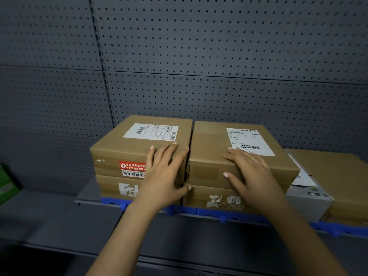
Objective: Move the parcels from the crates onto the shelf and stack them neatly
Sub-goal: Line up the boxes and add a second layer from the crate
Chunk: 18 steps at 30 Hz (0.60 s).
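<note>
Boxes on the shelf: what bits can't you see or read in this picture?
All in the head view:
- Red sticker on the top left parcel: its right end is hidden under the left hand.
- Shipping label print: too small to read.
- Green box: cut off by the left edge.
- Far right parcel: cut off by the right edge.
- Crates: out of view.

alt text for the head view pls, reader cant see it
A person's left hand rests flat on the left top parcel and the right hand on the right top parcel, two brown stacks side by side on a grey shelf. A perforated panel stands behind.
</note>
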### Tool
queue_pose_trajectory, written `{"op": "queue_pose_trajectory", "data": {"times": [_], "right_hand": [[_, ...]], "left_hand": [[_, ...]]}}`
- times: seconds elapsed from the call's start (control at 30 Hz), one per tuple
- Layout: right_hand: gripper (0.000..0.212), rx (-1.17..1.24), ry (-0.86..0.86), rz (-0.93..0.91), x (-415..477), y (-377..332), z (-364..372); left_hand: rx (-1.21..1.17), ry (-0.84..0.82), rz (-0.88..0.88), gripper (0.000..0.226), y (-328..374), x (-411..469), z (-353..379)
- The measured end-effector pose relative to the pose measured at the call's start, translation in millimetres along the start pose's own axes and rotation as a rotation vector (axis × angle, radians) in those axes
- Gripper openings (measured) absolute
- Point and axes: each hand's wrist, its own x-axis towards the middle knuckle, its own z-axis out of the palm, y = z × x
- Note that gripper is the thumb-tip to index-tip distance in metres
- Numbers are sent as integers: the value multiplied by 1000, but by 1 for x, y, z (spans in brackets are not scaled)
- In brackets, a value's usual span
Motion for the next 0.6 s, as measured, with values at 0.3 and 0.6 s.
{"op": "queue_pose_trajectory", "data": {"times": [0.3, 0.6], "right_hand": [[45, 10, -11, -9, -1, -2, 1], [33, 133, 92, -203, -12, -28, 15]], "left_hand": [[-14, 14, 13, 97, -1, 0, 2], [-138, 173, -38, 72, -1, -31, -6]]}}
